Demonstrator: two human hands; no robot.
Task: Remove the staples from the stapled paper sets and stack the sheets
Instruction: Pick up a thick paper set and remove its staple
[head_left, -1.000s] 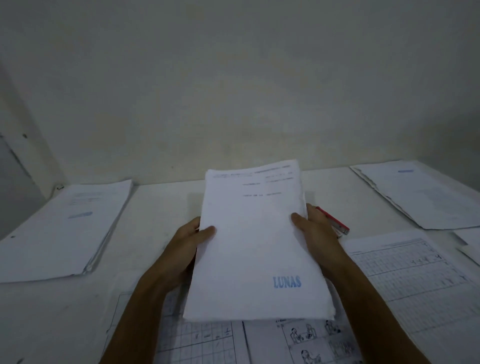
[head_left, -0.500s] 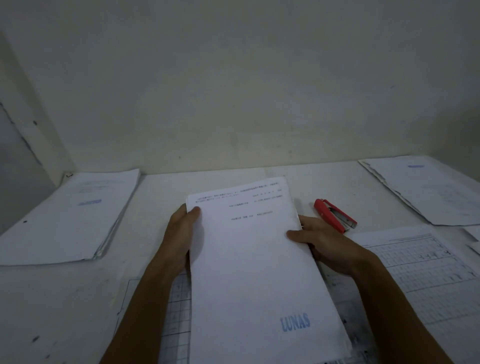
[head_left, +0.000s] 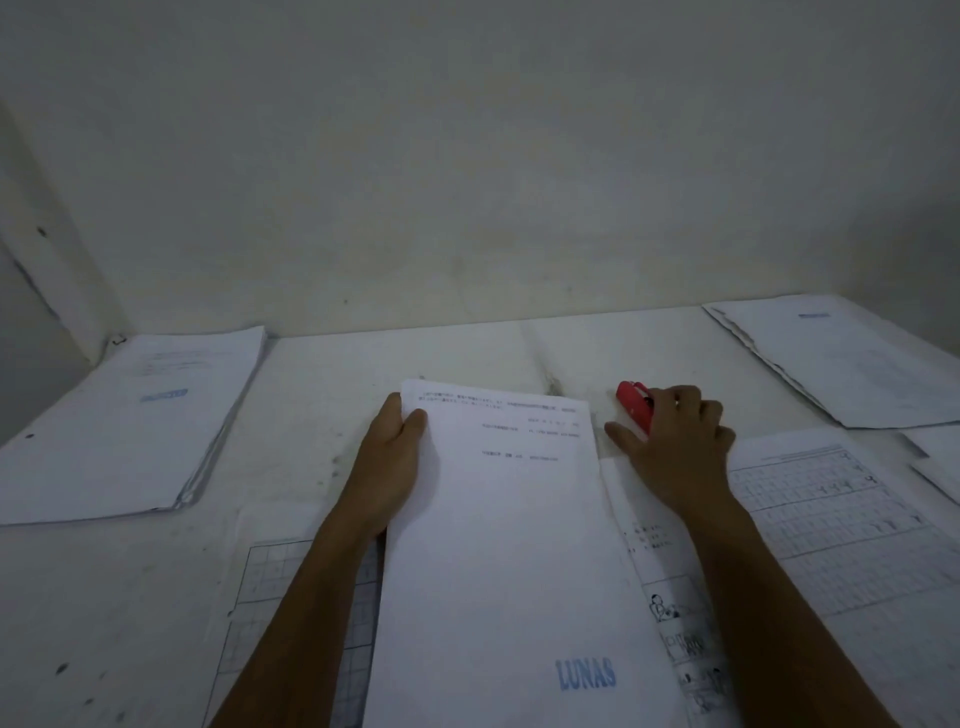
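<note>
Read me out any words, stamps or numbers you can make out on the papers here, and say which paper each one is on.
"LUNAS": blue stamp on the paper set under the left hand.
Printed lines on that set: too small to read.
Blue stamps on the left pile and right pile: blurred.
Grid worksheet writing: illegible.

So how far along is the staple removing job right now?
Done, apparently: a stack lies at the left, though whether it's unstapled can't be told. In hand: the left hand grips the LUNAS-stamped paper set, and the right hand closes on the red staple remover. Left: another stack at the far right.
</note>
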